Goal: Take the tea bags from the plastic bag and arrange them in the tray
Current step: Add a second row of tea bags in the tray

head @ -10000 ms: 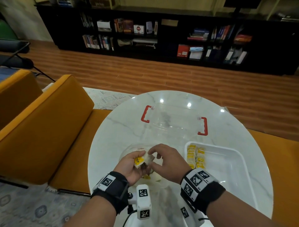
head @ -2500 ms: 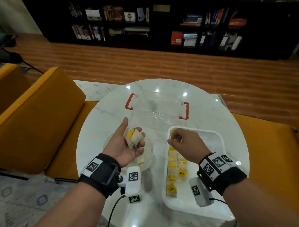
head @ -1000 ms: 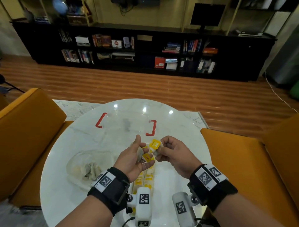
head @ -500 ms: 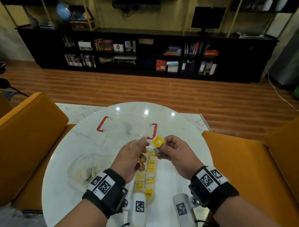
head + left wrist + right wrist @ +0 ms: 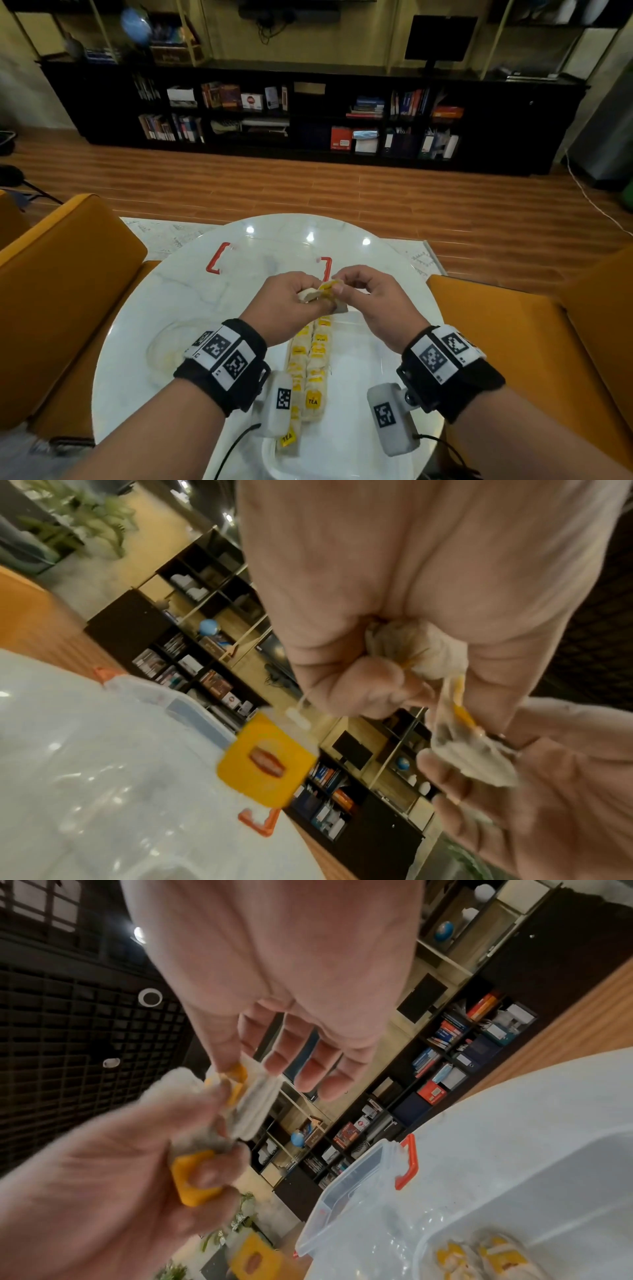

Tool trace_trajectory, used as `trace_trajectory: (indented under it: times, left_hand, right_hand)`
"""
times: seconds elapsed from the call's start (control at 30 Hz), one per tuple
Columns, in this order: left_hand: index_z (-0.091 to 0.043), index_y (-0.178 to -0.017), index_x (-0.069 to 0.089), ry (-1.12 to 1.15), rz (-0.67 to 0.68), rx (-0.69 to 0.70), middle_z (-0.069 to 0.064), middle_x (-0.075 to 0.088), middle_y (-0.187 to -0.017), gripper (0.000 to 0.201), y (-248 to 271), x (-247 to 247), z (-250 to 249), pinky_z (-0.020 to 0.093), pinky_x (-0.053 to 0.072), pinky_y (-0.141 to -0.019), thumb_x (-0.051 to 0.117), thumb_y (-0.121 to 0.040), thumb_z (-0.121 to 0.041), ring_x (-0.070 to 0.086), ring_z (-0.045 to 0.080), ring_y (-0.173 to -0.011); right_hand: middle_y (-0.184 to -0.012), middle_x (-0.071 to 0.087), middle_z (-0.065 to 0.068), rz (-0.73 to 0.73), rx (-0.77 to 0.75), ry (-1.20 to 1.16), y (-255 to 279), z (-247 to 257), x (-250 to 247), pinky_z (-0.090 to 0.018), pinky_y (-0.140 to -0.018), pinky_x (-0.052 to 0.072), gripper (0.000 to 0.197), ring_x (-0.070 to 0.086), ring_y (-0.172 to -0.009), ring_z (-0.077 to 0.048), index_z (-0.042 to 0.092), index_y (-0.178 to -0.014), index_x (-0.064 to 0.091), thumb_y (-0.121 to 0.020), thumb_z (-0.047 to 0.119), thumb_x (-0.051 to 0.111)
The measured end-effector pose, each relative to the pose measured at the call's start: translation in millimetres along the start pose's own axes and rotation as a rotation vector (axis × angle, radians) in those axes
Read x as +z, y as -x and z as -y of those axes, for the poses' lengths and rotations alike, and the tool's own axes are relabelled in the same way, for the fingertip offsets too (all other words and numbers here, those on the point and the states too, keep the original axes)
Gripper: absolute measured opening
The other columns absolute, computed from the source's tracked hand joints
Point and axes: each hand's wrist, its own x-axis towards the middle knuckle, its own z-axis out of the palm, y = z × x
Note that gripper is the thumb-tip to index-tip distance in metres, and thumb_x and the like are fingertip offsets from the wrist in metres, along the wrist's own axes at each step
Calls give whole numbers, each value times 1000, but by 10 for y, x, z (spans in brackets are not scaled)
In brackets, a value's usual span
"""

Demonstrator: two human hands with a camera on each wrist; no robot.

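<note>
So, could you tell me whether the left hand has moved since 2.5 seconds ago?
Yes: the left hand has gone rightward, from over the bag to over the tray's far end.

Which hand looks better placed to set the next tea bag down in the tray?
Probably the right hand: it pinches one tea bag just above the tray, while the left hand grips a bunch.
</note>
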Motion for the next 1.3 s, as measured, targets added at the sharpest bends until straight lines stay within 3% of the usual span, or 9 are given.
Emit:
trace_trajectory:
  times: [0.1,0.23,0.37,0.43,0.67,0.8,0.97,1.17,1.3]
  left_hand:
    - [-38,-81,70,-1,10,-26,-12,70,-86,15,12,40,108,14,46,-72,72,-85,-23,63,-1,-85]
    - [-32,-81,72,20,6,-87,-6,71,-87,7,56,105,281,26,52,-78,73,-84,-25,65,9,-86]
    - [-23,-83,71,27,63,-249,-15,61,-66,6,247,247,614,11,39,-49,74,-84,-28,54,-6,-51]
    - [-22,-83,72,24,70,-329,-17,58,-59,8,374,303,831,11,36,-47,73,-85,-30,51,-7,-46]
    - [-17,-83,72,-101,118,-471,-6,67,-75,19,633,397,1320,15,40,-55,66,-87,-34,58,6,-66]
    - [-19,-84,71,-139,156,-454,-7,66,-79,18,665,423,1390,8,36,-54,63,-89,-35,57,3,-71]
    - [-19,-80,68,-144,190,-416,-9,63,-75,20,665,423,1435,8,34,-55,61,-90,-35,55,2,-69]
    - [-23,-73,61,-137,208,-414,-10,58,-68,21,675,440,1463,12,34,-55,60,-92,-32,52,3,-65]
    - [-23,-72,60,-124,209,-426,-9,56,-67,22,677,455,1480,15,34,-55,61,-91,-33,51,4,-63]
  right_hand:
    - [-86,68,-4,7,-6,19,8,7,-12,-33,-85,49,5,60,-86,-19,14,-86,68,-88,18,68]
    - [-79,66,1,59,40,94,32,-115,-15,-28,-76,48,4,58,-75,-8,15,-86,67,-89,18,66]
    - [-68,63,8,192,239,219,110,-469,100,-27,-67,44,6,58,-65,-7,20,-86,62,-92,20,61]
    - [-64,63,7,233,346,269,197,-710,185,-31,-64,44,10,60,-60,-8,24,-84,58,-93,23,58]
    - [-71,64,8,346,594,449,485,-1250,490,-22,-54,43,9,62,-56,-10,20,-94,56,-96,29,52]
    - [-73,65,3,388,717,452,532,-1415,607,-23,-50,43,7,64,-58,-12,24,-91,54,-97,27,50]
    - [-74,66,0,371,773,448,539,-1513,727,-24,-50,45,10,65,-59,-14,24,-88,53,-96,20,49]
    - [-70,63,-4,218,757,416,513,-1550,821,-23,-46,46,14,63,-50,-18,19,-82,54,-94,12,51]
    - [-71,63,-9,171,766,416,482,-1559,861,-30,-51,52,13,65,-50,-23,16,-83,53,-94,10,49]
